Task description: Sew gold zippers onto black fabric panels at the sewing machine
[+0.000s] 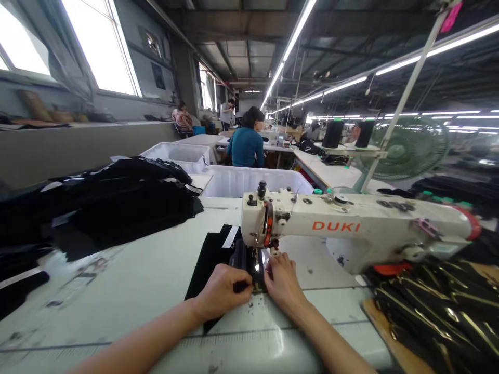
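A white DUKI sewing machine (337, 226) stands before me, its small lamp lighting the needle area (256, 267). Black fabric (208, 254) with a white strip (230, 237) lies left of the machine head and runs in by the presser foot. My left hand (226, 291) is closed in a pinch just in front of the foot, over the fabric's edge; what sits between its fingertips is too small to tell. Close on the right side of the needle, my right hand (284, 278) has its fingers bent together, their tips partly hidden, and I cannot make out what they hold.
Black cut pieces (128, 208) are heaped at the left. Black pieces with gold zippers (436, 306) lie on a board at the right. Behind the machine stand a white bin (257, 179), thread cones (332, 134) and a green fan (405, 148). A person in blue (246, 145) sits farther ahead.
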The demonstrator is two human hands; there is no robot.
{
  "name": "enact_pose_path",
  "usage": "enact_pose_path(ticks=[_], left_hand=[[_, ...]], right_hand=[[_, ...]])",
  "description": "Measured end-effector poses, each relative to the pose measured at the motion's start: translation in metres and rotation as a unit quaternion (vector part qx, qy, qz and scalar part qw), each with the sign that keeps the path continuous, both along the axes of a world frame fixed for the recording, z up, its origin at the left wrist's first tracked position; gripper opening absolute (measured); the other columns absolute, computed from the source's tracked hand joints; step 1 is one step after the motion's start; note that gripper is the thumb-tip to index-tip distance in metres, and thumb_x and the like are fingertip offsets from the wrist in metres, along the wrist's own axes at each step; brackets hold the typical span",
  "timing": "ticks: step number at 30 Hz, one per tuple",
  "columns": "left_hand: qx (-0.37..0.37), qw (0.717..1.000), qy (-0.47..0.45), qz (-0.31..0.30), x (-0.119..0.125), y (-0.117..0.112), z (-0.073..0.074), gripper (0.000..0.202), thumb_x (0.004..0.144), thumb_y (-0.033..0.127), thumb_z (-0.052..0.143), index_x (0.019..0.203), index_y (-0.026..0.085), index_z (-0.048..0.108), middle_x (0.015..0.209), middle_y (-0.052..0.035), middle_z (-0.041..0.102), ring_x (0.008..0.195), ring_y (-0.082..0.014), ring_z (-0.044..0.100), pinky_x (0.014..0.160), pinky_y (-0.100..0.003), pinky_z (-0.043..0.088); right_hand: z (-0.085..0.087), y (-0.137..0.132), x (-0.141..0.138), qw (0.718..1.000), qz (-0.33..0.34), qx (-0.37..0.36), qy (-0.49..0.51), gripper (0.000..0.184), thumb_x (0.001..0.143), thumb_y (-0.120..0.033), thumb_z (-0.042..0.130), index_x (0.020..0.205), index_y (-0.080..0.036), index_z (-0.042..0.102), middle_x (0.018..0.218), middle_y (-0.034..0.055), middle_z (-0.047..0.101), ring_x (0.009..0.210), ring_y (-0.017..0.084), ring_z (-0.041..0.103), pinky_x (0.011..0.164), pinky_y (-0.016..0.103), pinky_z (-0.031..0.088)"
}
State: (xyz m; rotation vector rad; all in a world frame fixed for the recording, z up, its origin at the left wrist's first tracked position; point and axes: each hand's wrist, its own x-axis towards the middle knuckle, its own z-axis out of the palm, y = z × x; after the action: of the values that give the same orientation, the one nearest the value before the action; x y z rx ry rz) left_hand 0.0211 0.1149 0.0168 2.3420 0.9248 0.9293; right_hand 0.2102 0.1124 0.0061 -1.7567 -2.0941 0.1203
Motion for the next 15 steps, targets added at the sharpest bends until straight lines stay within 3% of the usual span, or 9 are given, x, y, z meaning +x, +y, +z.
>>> enact_pose_path(ticks=[8,12,15], left_hand=[[0.068,0.995,0.037,-0.058,0.004,0.007,-0.008,0.016,0.069,0.010,0.056,0.068,0.020,0.068,0.063,0.0018,0.069,0.059,-0.0140,0.067,0.058,-0.021,0.040],[0.076,0.992,0.062,-0.076,0.004,0.008,-0.004,0.019,0.068,0.008,0.055,0.071,0.021,0.070,0.066,0.0018,0.071,0.061,-0.0147,0.069,0.060,-0.020,0.044],[0.078,0.990,0.085,-0.087,0.004,0.004,0.001,0.023,0.072,0.008,0.055,0.080,0.021,0.073,0.074,0.0003,0.074,0.069,-0.0164,0.071,0.067,-0.021,0.048]], right_hand=[[-0.005,0.028,-0.001,0.999,-0.013,0.038,-0.027,0.011,0.087,-0.012,0.054,0.090,-0.016,0.064,0.101,0.0127,0.062,0.103,0.030,0.050,0.083,0.041,0.036],[-0.009,0.043,-0.006,0.998,-0.023,0.053,-0.019,0.012,0.090,-0.013,0.053,0.095,-0.017,0.064,0.105,0.0130,0.062,0.107,0.031,0.049,0.086,0.043,0.038],[-0.011,0.059,-0.008,0.998,-0.003,0.062,-0.006,0.009,0.092,-0.018,0.059,0.099,-0.017,0.064,0.108,0.0084,0.062,0.110,0.029,0.051,0.092,0.047,0.039]])
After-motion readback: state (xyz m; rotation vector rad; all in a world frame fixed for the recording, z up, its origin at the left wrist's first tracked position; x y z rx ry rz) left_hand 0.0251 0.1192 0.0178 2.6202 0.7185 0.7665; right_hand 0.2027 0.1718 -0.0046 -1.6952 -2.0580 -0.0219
